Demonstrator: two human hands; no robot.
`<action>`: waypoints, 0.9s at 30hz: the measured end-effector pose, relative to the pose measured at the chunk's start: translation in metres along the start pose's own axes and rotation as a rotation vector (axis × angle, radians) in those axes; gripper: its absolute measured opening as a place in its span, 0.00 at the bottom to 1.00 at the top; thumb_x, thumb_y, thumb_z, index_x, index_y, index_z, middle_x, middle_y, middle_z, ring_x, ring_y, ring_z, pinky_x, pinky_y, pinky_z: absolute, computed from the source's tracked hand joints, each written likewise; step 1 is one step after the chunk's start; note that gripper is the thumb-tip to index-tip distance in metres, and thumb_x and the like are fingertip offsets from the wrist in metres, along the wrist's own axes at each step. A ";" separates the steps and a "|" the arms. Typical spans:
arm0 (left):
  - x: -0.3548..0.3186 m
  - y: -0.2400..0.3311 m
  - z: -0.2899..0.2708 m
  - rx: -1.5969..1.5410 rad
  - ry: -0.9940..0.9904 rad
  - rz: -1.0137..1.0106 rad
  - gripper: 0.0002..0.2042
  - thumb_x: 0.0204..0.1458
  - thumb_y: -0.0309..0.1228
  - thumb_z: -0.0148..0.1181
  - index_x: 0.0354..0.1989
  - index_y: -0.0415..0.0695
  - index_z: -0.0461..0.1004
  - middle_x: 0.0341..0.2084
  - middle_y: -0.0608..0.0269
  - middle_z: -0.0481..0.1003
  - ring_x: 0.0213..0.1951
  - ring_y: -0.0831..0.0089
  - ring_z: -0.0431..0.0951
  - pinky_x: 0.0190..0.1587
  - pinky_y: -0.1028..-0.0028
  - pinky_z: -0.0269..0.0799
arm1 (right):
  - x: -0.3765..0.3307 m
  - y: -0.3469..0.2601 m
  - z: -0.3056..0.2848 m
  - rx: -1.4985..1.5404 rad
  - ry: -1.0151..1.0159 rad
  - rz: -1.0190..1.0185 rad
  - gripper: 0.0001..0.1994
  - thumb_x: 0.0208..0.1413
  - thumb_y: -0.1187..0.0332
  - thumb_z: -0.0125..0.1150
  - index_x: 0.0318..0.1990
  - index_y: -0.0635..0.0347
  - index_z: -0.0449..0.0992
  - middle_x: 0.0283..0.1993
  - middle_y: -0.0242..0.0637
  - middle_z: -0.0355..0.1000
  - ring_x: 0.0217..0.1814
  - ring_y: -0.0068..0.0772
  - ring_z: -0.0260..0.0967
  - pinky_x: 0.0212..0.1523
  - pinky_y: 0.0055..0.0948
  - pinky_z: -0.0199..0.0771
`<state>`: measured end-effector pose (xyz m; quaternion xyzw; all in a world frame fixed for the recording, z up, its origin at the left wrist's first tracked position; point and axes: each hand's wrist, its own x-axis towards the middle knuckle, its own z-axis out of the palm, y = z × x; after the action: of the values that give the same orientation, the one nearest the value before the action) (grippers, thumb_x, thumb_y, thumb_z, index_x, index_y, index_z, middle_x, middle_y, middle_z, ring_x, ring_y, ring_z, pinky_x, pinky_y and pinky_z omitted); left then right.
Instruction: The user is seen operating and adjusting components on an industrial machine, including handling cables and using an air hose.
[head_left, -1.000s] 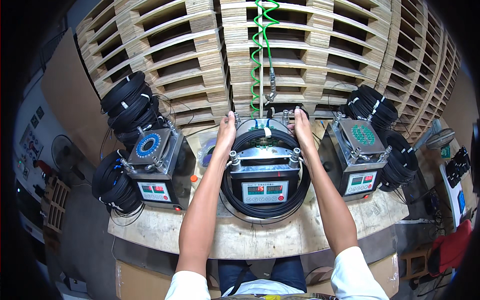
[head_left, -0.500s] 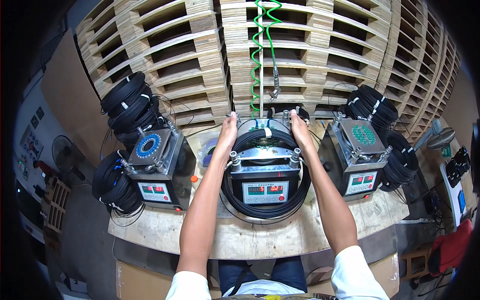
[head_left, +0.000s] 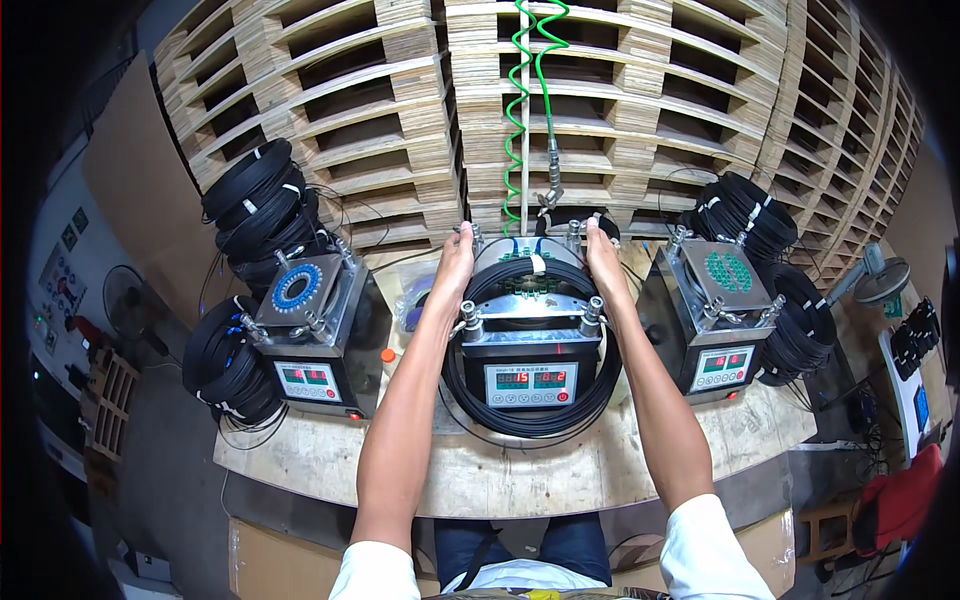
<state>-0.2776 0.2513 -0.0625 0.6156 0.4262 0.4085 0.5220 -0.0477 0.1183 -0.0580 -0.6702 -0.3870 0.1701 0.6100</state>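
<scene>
A black bench machine (head_left: 531, 350) with a steel top plate, corner posts and a lit red digital display stands in the middle of the table. A coil of black cable (head_left: 530, 424) loops round it, lying across its top and hanging below its display. A white tie (head_left: 538, 264) binds the coil at the far side. My left hand (head_left: 456, 265) is closed at the far left corner post, thumb up. Mirroring it, my right hand (head_left: 603, 262) grips at the far right corner post. The other fingers of both hands are mostly hidden.
Similar machines stand at left (head_left: 310, 340) and right (head_left: 722, 320), with stacked black cable coils (head_left: 258, 205) beside them. An orange-capped bottle (head_left: 388, 358) stands by the left machine. A green coiled air hose (head_left: 515, 120) hangs before wooden pallets (head_left: 350, 100).
The digits on the middle machine's display have changed. Both hands stay at the far corner posts, and the view has shifted very slightly.
</scene>
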 end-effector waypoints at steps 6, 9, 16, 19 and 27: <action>-0.006 0.000 -0.012 0.003 -0.086 -0.001 0.44 0.63 0.61 0.44 0.69 0.29 0.53 0.65 0.35 0.62 0.69 0.53 0.60 0.70 0.64 0.52 | -0.006 -0.005 0.009 -0.051 -0.125 0.060 0.33 0.71 0.46 0.37 0.65 0.69 0.66 0.68 0.58 0.64 0.72 0.51 0.59 0.69 0.37 0.56; -0.004 0.005 0.006 0.003 -0.091 -0.014 0.44 0.62 0.61 0.44 0.69 0.29 0.53 0.65 0.35 0.62 0.69 0.52 0.60 0.69 0.63 0.53 | 0.003 0.010 -0.003 0.020 -0.047 -0.046 0.33 0.70 0.41 0.38 0.68 0.60 0.66 0.65 0.45 0.67 0.55 0.34 0.66 0.59 0.33 0.63; -0.006 0.001 -0.009 0.012 -0.003 -0.032 0.43 0.62 0.61 0.45 0.70 0.31 0.53 0.65 0.34 0.61 0.69 0.50 0.60 0.69 0.62 0.54 | -0.026 -0.033 0.002 0.203 -0.107 0.161 0.33 0.71 0.44 0.39 0.68 0.65 0.62 0.52 0.35 0.69 0.38 0.22 0.58 0.42 0.24 0.64; -0.009 0.007 -0.006 0.007 -0.023 -0.038 0.44 0.62 0.62 0.44 0.70 0.31 0.52 0.66 0.34 0.60 0.70 0.50 0.59 0.69 0.62 0.53 | -0.024 -0.031 -0.001 0.185 -0.109 0.136 0.33 0.71 0.44 0.39 0.68 0.66 0.62 0.51 0.35 0.69 0.38 0.22 0.58 0.42 0.23 0.64; -0.021 0.014 -0.011 0.020 -0.057 -0.069 0.46 0.62 0.64 0.42 0.73 0.33 0.45 0.68 0.32 0.55 0.72 0.48 0.53 0.71 0.61 0.49 | -0.007 -0.005 0.012 0.055 -0.135 0.082 0.35 0.71 0.45 0.35 0.65 0.73 0.65 0.67 0.58 0.64 0.72 0.47 0.59 0.71 0.34 0.53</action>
<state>-0.2934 0.2333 -0.0482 0.6172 0.4363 0.3680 0.5416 -0.0622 0.1210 -0.0573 -0.6555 -0.3946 0.2504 0.5932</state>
